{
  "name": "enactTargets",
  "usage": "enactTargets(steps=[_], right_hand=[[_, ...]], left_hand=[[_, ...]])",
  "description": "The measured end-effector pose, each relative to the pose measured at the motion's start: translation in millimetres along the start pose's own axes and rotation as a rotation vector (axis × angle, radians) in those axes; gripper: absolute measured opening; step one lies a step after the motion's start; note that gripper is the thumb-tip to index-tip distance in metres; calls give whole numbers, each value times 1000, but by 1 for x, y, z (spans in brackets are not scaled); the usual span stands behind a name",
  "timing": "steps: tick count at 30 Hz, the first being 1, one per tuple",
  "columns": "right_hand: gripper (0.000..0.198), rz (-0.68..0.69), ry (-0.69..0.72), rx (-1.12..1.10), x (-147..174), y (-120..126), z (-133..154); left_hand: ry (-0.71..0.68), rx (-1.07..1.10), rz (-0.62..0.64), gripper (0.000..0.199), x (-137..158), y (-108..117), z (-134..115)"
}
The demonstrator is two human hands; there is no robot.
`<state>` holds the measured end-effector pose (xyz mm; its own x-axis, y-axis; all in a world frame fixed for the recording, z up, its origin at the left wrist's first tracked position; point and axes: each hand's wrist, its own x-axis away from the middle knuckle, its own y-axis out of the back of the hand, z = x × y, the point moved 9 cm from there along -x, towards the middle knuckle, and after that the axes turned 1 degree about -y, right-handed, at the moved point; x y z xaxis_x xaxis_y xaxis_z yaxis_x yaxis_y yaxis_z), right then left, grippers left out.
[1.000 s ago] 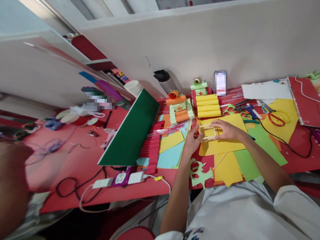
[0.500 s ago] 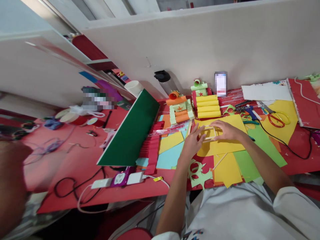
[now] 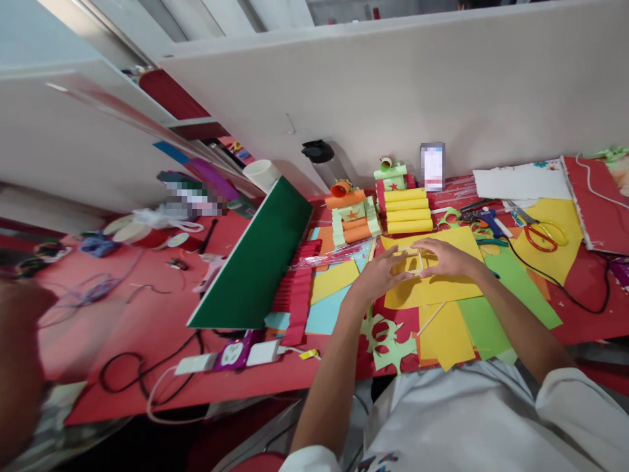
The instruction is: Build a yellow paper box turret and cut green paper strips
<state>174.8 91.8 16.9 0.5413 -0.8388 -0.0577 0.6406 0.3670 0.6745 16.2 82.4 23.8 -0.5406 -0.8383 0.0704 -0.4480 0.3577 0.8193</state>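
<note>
A small box-like frame of thin pale wooden sticks [image 3: 420, 262] is held between my two hands, over a yellow paper sheet [image 3: 407, 298]. My left hand [image 3: 379, 276] has its thumb and fingers closed on the frame's left side. At the right end, my right hand [image 3: 446, 257] curls its fingers around the frame; the exact contact is partly hidden. Nearer my body a loose stick [image 3: 432, 319] lies across smaller yellow paper [image 3: 449, 341]. Just beyond my hands stand a paper model with yellow rolls [image 3: 407, 211] and another with orange and pale green rolls [image 3: 354, 217].
A dark green board [image 3: 255, 269] leans at left. Scissors [image 3: 540, 229], a glue gun [image 3: 494, 221] and its black cable lie at right. A bottle [image 3: 322, 160] and a phone [image 3: 433, 167] stand at the back. A power strip [image 3: 233, 353] sits near the front edge. Another person's arm [image 3: 19, 367] shows far left.
My left hand has shifted slightly, its fingers now reaching further along the near side of the stick frame. My right hand stays nearly where it was. The camera view has shifted a little.
</note>
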Motion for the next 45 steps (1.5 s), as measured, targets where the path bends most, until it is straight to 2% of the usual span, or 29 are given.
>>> enactTargets(steps=[2,4,7,8,10,13,17,22,24,26,28,30,32,34,36,41,45], right_hand=[[74,-36,-23,7,6,14,-1],[63,-158,-87,87,18,41,-9],[42,-408,-317,345,49,92,-35],[37,-440,-409,423,60,103,-45],[32,-412,-548,471,74,111,-63],[36,-314,-642,453,81,105,-76],[44,-271,-707,497,80,99,-73],[60,-182,-654,390,77,90,-72],[65,-231,-621,311,78,94,-72],[67,-322,-596,206,79,101,-72],[64,-335,-578,49,78,101,-72],[51,-240,-553,-119,74,91,-71],[34,-136,-530,-180,71,82,-65],[34,-103,-530,-200,68,79,-62],[34,-125,-550,-338,65,74,-59],[20,-206,-586,-935,45,42,-47],[22,-157,-499,-1100,24,16,-26]], left_hand=[[13,19,-12,60,-1,0,2],[25,31,-17,61,-1,0,4],[21,23,-22,61,-2,0,5],[19,19,-24,61,-2,0,6],[19,10,-20,61,-3,0,6],[21,-6,-4,62,-3,-1,6],[27,-1,-20,61,-2,0,6],[26,-11,-9,61,-2,-2,7],[27,-23,-3,62,-2,-2,7],[21,-26,-9,61,-3,-1,6],[15,-24,-13,59,-3,-1,5],[12,-44,-4,57,-3,-1,3],[12,-84,12,56,-4,-1,1],[14,-122,26,56,-4,-1,-1],[24,-145,36,57,-3,0,-2],[19,-166,30,59,-3,3,-7],[17,-173,32,59,-5,2,-6]])
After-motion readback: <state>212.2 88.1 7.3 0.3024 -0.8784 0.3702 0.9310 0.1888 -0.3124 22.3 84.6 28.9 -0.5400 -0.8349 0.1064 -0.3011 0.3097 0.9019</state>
